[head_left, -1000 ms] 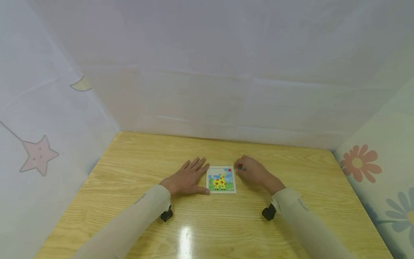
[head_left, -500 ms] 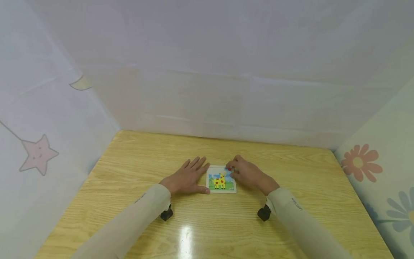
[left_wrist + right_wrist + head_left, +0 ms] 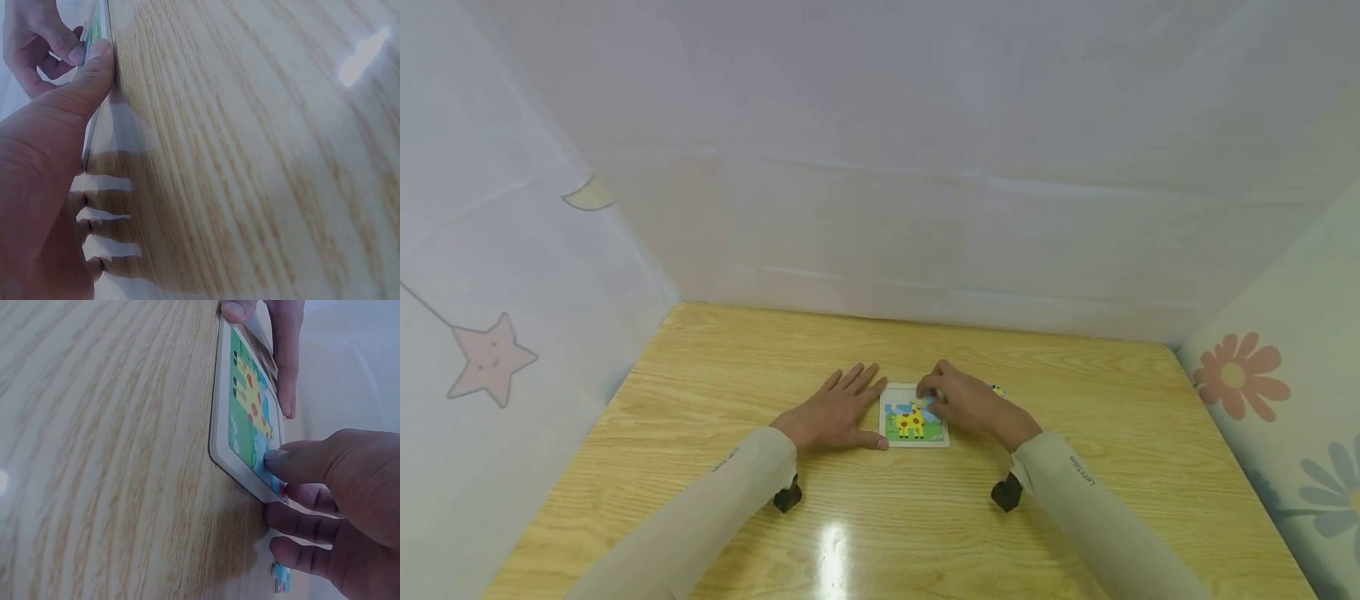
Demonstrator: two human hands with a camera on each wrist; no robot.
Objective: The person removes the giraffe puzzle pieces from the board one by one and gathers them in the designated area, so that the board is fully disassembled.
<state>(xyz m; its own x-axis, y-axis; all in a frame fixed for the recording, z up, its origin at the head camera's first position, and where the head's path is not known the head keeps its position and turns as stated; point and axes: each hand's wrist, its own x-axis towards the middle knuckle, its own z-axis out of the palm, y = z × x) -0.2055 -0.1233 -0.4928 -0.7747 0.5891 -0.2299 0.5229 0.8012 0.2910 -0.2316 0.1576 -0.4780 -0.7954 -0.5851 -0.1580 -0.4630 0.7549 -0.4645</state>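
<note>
A square jigsaw board (image 3: pixel 917 444) with a pale rim lies flat on the table, its picture showing a yellow giraffe (image 3: pixel 251 403) with red spots. Its upper left part is plain white. My left hand (image 3: pixel 831 412) lies along the left edge with fingers spread, the thumb at the lower left corner. Over the upper right corner, my right hand (image 3: pixel 973 400) curls its thumb and fingers about a corner puzzle piece (image 3: pixel 282 489) with a red dot, which they partly cover. Just behind that hand, a loose puzzle piece (image 3: pixel 997 390) lies on the table.
The wooden table (image 3: pixel 880 517) ends at a pale cloth (image 3: pixel 865 233) hanging along its back. Printed cloth walls stand at both sides, one with a star (image 3: pixel 492 360), the other with flowers (image 3: pixel 1232 375).
My right hand has moved left from beside the board onto its upper right corner. A loose puzzle piece now shows behind it. The left hand has kept its place.
</note>
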